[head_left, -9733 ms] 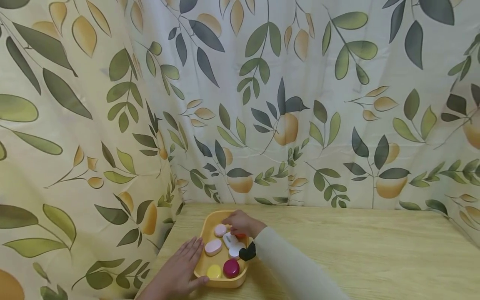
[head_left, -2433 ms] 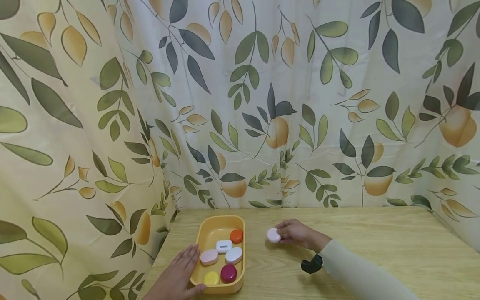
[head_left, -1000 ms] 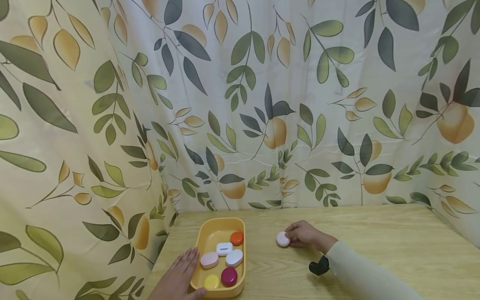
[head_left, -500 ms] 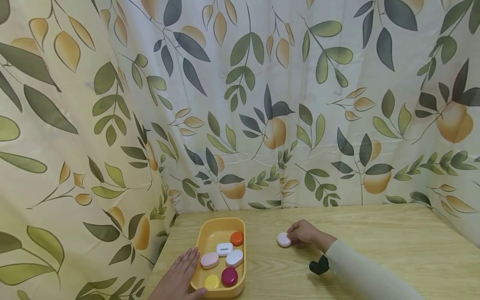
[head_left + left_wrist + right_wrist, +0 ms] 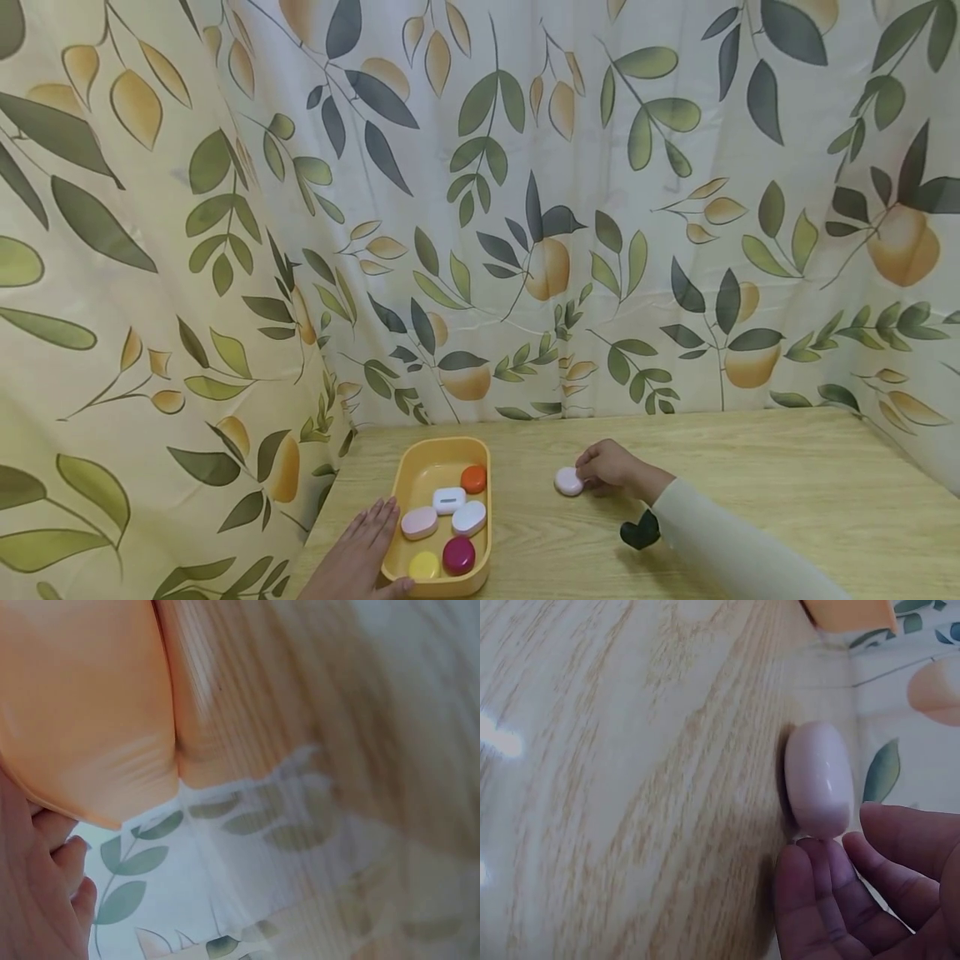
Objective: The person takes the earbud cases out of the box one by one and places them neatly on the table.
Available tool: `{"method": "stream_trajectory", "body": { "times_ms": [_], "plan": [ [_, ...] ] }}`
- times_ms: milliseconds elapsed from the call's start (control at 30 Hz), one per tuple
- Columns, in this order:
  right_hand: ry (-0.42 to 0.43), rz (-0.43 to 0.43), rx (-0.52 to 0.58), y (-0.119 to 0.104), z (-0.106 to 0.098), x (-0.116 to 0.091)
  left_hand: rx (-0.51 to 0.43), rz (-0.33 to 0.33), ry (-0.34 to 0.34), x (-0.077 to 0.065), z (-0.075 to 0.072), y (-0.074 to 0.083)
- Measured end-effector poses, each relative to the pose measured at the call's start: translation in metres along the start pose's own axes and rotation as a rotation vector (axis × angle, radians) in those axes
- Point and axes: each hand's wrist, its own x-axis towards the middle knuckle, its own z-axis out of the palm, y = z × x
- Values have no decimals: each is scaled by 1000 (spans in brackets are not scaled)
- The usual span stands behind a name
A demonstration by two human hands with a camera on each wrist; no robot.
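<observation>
A pale pink rounded case (image 5: 819,780) with a fine seam, much like an earbud case, sits on the table right of the yellow tray. My right hand (image 5: 613,468) is beside it, fingertips at its near end and thumb (image 5: 889,825) standing off to one side. My left hand (image 5: 356,550) lies along the tray's left wall, fingers straight and thumb at the front rim. Inside the yellow tray (image 5: 442,443) are an orange round case (image 5: 473,479), white cases (image 5: 468,518), a pink oval case (image 5: 419,523), a magenta round case (image 5: 459,555) and a yellow one (image 5: 424,566).
The wooden table (image 5: 750,483) runs to a leaf-and-fruit patterned curtain (image 5: 525,250) at the back and left. A black strap-like piece (image 5: 640,531) hangs at my right wrist, below the cream sleeve (image 5: 735,542).
Earlier my right hand was inside the tray; it has carried the pale pink case out to the right, onto the table. Over the last second it has hardly moved. My left hand stays at the tray.
</observation>
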Motion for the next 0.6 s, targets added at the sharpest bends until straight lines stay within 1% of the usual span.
{"method": "stream_trajectory", "body": {
  "times_ms": [100, 233, 367, 600],
  "plan": [
    [8, -12, -19, -4, -1, -1, 9, 20, 26, -1, 1, 0],
    [14, -27, -44, -16, -1, -3, 5, 17, 27, -2, 0, 0],
    [22, -12, -32, -28, -1, -4, -5, 8, 27, -2, -1, 0],
    [-8, -9, -18, -44, 7, -1, -10, 2, 22, -2, 0, 1]
  ]
}}
